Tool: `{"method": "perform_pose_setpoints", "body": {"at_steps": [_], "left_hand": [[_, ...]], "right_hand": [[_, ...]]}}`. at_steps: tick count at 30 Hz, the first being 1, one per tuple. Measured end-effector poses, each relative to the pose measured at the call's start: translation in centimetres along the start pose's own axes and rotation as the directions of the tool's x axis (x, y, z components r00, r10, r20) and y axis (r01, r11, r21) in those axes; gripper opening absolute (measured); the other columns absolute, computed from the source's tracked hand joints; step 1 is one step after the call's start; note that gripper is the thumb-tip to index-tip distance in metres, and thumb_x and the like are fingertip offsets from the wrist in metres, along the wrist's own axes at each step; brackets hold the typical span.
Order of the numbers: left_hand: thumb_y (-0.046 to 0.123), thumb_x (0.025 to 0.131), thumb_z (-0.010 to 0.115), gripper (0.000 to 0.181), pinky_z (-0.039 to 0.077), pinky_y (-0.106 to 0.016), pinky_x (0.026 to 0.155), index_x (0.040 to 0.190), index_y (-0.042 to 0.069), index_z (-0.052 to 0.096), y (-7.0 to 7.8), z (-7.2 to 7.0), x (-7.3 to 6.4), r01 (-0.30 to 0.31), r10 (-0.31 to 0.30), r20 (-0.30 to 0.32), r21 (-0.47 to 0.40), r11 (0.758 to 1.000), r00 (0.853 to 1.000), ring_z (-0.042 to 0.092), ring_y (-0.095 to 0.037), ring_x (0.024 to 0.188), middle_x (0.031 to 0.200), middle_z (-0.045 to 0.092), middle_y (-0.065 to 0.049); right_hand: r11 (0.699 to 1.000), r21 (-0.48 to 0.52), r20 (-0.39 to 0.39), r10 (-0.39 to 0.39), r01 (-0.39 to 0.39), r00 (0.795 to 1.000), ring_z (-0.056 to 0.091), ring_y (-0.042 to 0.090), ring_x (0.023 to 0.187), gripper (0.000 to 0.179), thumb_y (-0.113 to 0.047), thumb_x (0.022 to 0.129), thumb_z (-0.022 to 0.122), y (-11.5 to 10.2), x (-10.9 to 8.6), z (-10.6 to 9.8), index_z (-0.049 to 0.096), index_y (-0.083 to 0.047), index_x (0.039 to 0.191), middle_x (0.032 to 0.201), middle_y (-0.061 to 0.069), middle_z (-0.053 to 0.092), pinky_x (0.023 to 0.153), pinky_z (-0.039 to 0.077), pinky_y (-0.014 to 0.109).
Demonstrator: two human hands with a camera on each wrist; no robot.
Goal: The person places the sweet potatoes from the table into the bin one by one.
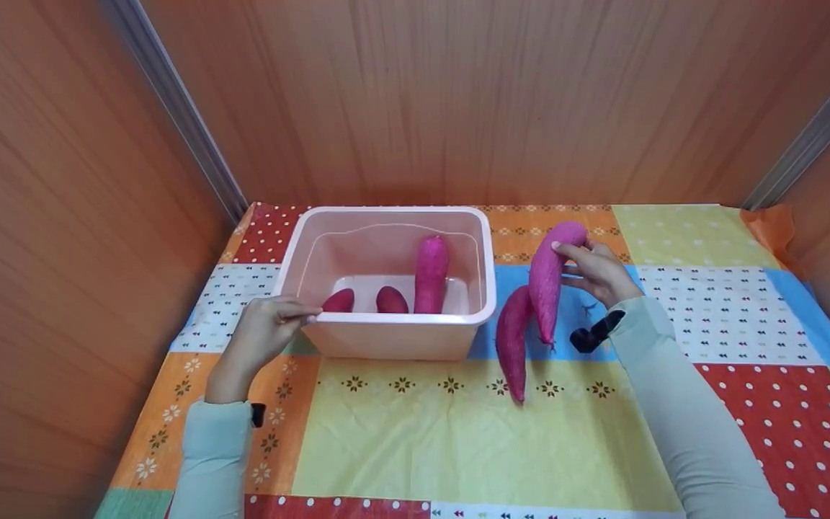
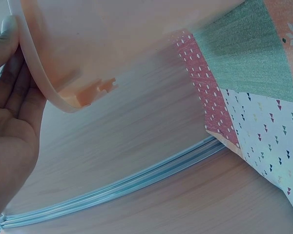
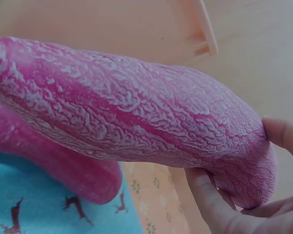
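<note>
My right hand [image 1: 599, 272] grips a long pink sweet potato [image 1: 548, 281] near its thick upper end, to the right of the bin. In the right wrist view thumb and fingers pinch that sweet potato [image 3: 136, 107], whose skin looks rough and whitish. Partly behind it, a second, darker sweet potato [image 1: 512, 353] lies on the cloth. My left hand [image 1: 260, 335] pinches the near left rim of a pale pink plastic bin [image 1: 393, 337]. Inside the bin show a tall sweet potato [image 1: 431, 274] and two more dark ends, their lower parts hidden by the front wall.
A patchwork-patterned tablecloth [image 1: 458, 432] covers the table. Wood-grain panels [image 1: 422, 101] rise at the back and both sides, with grey metal strips [image 1: 184, 115] at the corners. Dark wrist straps sit at both sleeves.
</note>
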State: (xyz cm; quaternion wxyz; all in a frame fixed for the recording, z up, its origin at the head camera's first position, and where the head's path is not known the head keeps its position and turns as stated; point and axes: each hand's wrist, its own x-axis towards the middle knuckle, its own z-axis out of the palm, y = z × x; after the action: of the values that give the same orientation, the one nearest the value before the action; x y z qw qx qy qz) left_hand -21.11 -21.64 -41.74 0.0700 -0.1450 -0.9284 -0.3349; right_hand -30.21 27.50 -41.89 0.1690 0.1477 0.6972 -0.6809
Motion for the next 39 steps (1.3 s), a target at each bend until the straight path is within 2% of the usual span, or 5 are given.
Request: {"method": "perform_pose_setpoints", "body": {"at_steps": [6, 15, 23, 34, 39], "left_hand": [[0.003, 0.084, 0.071, 0.019, 0.058, -0.044, 0.083, 0.101, 0.009, 0.077, 0.1, 0.1, -0.1, 0.001, -0.001, -0.017, 0.000, 1.000, 1.000, 0.067, -0.027, 0.094, 0.101, 0.073, -0.011], [0.003, 0.085, 0.070, 0.019, 0.057, -0.045, 0.085, 0.102, 0.009, 0.076, 0.1, 0.1, 0.0, -0.004, 0.004, -0.015, 0.001, 1.000, 1.000, 0.068, -0.029, 0.098, 0.103, 0.073, -0.012], [0.004, 0.085, 0.070, 0.020, 0.056, -0.046, 0.086, 0.103, 0.011, 0.076, 0.2, 0.1, -0.1, 0.004, -0.004, -0.004, 0.004, 1.000, 1.000, 0.067, -0.031, 0.103, 0.106, 0.073, -0.012], [0.003, 0.086, 0.069, 0.020, 0.059, -0.042, 0.081, 0.103, 0.012, 0.077, 0.2, 0.1, -0.1, 0.033, -0.033, 0.002, -0.022, 0.999, 0.999, 0.065, -0.028, 0.099, 0.106, 0.073, -0.010], [0.004, 0.086, 0.069, 0.021, 0.056, -0.043, 0.086, 0.104, 0.013, 0.076, 0.3, 0.0, -0.1, 0.040, -0.039, 0.020, -0.041, 0.998, 0.999, 0.065, -0.029, 0.104, 0.108, 0.073, -0.010]], "right_hand": [[1.000, -0.003, 0.040, -0.010, 0.010, 0.999, 0.054, 0.023, 0.110, 0.083, -0.037, 0.090, 0.066, -1.5, -0.4, 0.7, 0.017, -0.011, 0.152, 0.124, 0.004, 0.045, 0.087, 0.057, 0.030], [0.999, -0.038, 0.074, -0.027, 0.030, 0.997, 0.054, 0.023, 0.110, 0.085, -0.039, 0.089, 0.067, -3.9, -0.8, 1.5, 0.016, -0.011, 0.151, 0.130, 0.008, 0.043, 0.089, 0.056, 0.031], [0.995, -0.091, 0.054, -0.027, 0.032, 0.998, 0.046, 0.029, 0.123, 0.089, -0.040, 0.088, 0.068, -5.2, -1.0, 2.2, 0.013, -0.014, 0.153, 0.143, 0.011, 0.036, 0.096, 0.053, 0.036], [0.988, -0.132, 0.079, -0.065, 0.075, 0.995, 0.046, 0.029, 0.123, 0.083, -0.036, 0.087, 0.070, -6.5, -0.8, 3.4, 0.022, -0.012, 0.150, 0.141, 0.012, 0.039, 0.099, 0.051, 0.042], [0.986, -0.148, 0.098, -0.060, 0.075, 0.993, 0.046, 0.031, 0.126, 0.085, -0.037, 0.087, 0.070, -7.1, -0.8, 4.0, 0.021, -0.012, 0.151, 0.143, 0.012, 0.038, 0.100, 0.050, 0.042]]}}
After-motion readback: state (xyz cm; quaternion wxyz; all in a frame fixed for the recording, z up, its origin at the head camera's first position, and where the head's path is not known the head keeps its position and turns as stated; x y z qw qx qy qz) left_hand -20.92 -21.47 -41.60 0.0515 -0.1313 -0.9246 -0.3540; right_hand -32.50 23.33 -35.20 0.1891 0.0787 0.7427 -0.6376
